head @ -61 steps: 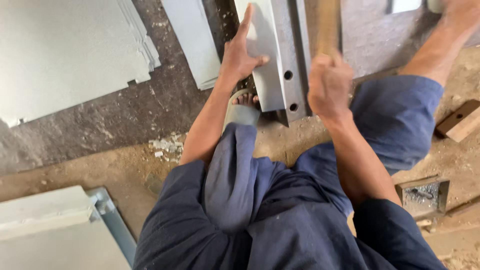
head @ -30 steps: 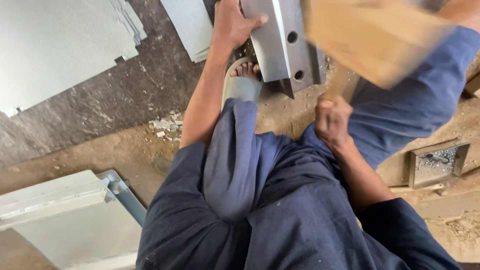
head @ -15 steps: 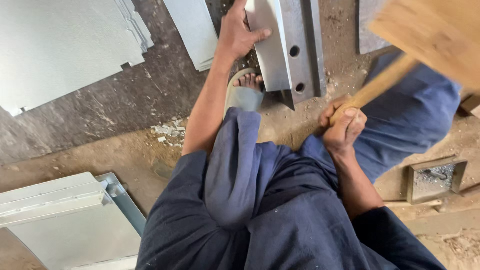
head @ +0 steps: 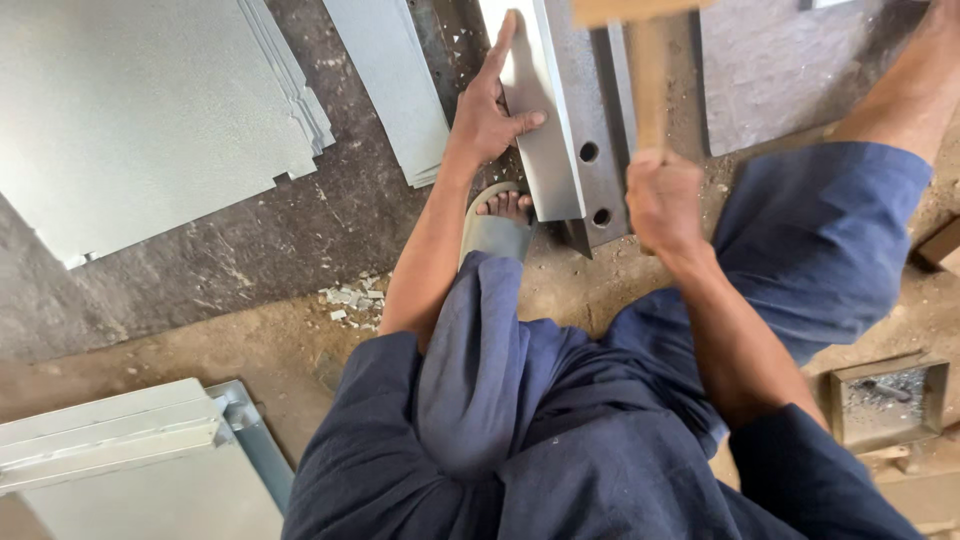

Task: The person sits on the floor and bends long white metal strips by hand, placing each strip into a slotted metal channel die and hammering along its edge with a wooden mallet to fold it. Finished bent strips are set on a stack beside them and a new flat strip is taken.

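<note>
Wooden mallet, swung down since the earlier frame, stands over the steel bar; right hand grips its handle, left hand presses the folded sheet-metal strip beside the bar.

There are two hands: the left hand and the right hand. There is one wooden hammer. The metal bar has two round holes. One foot wears one sandal. One small box sits nearby.
</note>
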Demonstrator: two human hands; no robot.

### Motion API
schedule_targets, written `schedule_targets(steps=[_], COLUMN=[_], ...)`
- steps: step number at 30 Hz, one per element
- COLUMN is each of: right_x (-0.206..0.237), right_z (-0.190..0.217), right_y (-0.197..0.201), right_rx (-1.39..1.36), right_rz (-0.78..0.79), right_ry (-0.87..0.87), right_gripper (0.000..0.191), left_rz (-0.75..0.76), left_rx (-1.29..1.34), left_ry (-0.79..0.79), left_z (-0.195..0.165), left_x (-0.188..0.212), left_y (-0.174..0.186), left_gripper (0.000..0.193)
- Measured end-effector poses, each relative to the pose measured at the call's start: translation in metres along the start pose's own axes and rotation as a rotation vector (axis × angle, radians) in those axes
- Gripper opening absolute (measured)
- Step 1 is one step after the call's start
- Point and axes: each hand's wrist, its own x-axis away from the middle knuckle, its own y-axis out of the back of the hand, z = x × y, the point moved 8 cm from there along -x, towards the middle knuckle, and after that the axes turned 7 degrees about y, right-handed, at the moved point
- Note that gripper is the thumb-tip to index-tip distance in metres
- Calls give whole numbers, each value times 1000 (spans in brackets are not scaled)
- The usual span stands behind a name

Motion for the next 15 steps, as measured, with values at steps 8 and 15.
schedule_targets(steps=[8, 15], right_x=[-57, -94], right_z=[5, 30], right_y=[-10, 10], right_rx=[172, -482], right_rz=[-45, -378], right_ry=[58, 277], right_gripper=[54, 49], left_rz=[-19, -27], left_rx=[-45, -71], left_ry=[181, 249], left_z=[0, -5], left_x=[-1, -1], left_y=[5, 7], left_gripper=[123, 123])
